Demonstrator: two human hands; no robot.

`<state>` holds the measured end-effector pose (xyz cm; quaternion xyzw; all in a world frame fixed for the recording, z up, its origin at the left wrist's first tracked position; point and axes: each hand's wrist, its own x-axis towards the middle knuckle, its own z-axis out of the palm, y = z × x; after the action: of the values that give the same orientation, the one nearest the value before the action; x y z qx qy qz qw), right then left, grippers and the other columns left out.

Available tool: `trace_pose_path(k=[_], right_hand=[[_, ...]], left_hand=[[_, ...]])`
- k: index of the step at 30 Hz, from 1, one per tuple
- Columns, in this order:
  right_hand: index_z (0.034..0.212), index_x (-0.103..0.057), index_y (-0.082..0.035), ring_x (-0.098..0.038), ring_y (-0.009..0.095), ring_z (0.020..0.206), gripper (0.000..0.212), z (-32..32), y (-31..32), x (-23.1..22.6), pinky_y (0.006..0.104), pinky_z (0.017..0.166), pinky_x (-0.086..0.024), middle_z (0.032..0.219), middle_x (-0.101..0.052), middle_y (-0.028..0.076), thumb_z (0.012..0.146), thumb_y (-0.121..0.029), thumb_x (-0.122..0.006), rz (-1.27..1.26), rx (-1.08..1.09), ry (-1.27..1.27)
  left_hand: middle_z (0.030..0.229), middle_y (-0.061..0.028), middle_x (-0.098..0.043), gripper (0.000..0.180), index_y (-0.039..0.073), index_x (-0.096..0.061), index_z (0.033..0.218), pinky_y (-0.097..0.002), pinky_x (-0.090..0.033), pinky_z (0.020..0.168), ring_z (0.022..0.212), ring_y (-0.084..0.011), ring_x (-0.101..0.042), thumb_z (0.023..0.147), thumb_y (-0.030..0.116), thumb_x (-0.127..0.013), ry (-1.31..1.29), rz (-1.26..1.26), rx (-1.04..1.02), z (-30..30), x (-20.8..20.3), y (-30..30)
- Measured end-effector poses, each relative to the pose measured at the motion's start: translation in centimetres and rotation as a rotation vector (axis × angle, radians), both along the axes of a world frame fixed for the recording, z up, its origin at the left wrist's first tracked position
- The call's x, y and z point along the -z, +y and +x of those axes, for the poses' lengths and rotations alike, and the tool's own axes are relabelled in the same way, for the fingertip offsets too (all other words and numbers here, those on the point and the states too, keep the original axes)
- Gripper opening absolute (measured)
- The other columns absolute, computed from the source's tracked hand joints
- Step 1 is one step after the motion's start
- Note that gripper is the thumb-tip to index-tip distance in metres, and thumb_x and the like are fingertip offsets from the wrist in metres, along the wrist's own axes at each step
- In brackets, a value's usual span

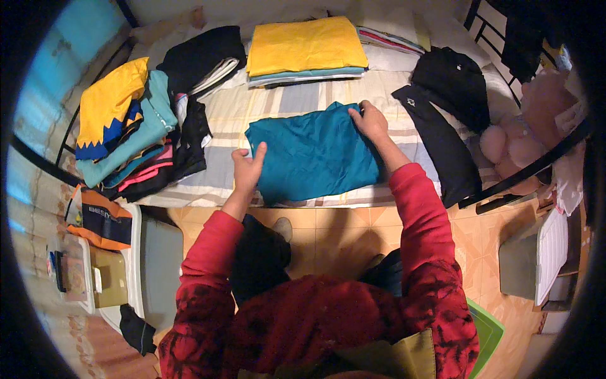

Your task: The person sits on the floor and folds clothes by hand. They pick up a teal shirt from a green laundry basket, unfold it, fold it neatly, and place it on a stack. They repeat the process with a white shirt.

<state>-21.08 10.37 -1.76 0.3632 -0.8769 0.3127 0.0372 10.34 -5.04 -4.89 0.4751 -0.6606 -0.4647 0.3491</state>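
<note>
A teal garment (315,158) lies folded into a rough rectangle on the bed in front of me, its surface creased. My right hand (369,121) grips its far right corner, thumb and fingers closed on the cloth. At the left edge of the garment is my left hand (248,167), its thumb and forefinger apart and the other fingers partly hidden. The thumb is against or just over the edge of the cloth.
Beyond the garment sits a folded stack topped with yellow cloth (306,47). Piled clothes (126,126) lie left; black garments (448,95) lie right, near plush toys (514,145). A dark bed rail (536,167) crosses the right side. Lower left stands a storage bin (161,268) with an orange-black bag (101,218).
</note>
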Motion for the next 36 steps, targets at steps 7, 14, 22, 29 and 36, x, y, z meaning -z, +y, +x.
trace_pose_path(k=[7,14,22,29,36], right_hand=[[0.093,-0.058,-0.004,-0.065,0.040,0.077,0.034,-0.1,-1.0,0.8,0.0484,0.066,-0.050,0.082,-0.067,0.021,0.086,-0.037,-0.064,-0.253,-0.019,0.200],[0.101,-0.062,-0.002,-0.064,0.042,0.088,0.048,-1.0,-0.1,1.1,0.0486,0.077,-0.050,0.090,-0.067,0.026,0.090,-0.048,-0.055,-0.094,-0.005,0.005],[0.120,-0.059,0.004,-0.060,0.038,0.109,0.071,1.0,8.2,1.9,0.0414,0.093,-0.046,0.110,-0.063,0.030,0.088,-0.059,-0.051,-0.154,-0.012,-0.298],[0.128,-0.052,-0.004,-0.064,0.042,0.094,0.063,7.4,9.9,2.4,0.0477,0.081,-0.050,0.101,-0.067,0.025,0.091,-0.056,-0.047,-0.087,0.075,-0.107],[0.121,-0.054,-0.010,-0.065,0.043,0.076,0.048,9.1,8.5,1.9,0.0535,0.063,-0.049,0.080,-0.067,0.024,0.094,-0.049,-0.044,0.017,0.203,0.037]], left_hand=[[0.100,-0.0264,-0.064,0.046,0.003,-0.044,0.119,-0.0516,-0.048,0.075,0.090,-0.0472,-0.061,0.089,0.034,-0.062,-0.309,-0.443,0.103,0.7,0.6,3.5],[0.102,-0.0263,-0.063,0.032,0.003,-0.047,0.115,-0.0522,-0.047,0.074,0.092,-0.0473,-0.060,0.093,0.025,-0.056,-0.296,-0.518,0.119,0.9,1.5,3.0],[0.075,-0.0036,-0.055,0.031,0.005,-0.049,0.097,-0.0296,-0.047,0.054,0.061,-0.0120,-0.055,0.096,0.035,-0.056,0.245,0.032,0.069,4.4,3.3,3.2],[0.074,-0.0044,-0.054,0.039,0.010,-0.044,0.102,-0.0258,-0.044,0.042,0.049,-0.0119,-0.052,0.092,0.044,-0.061,0.233,0.294,0.117,5.9,2.7,7.7],[0.074,-0.0036,-0.053,0.040,0.011,-0.041,0.101,-0.0255,-0.038,0.039,0.045,-0.0108,-0.048,0.087,0.034,-0.070,0.315,0.152,0.049,4.3,5.7,8.3]])
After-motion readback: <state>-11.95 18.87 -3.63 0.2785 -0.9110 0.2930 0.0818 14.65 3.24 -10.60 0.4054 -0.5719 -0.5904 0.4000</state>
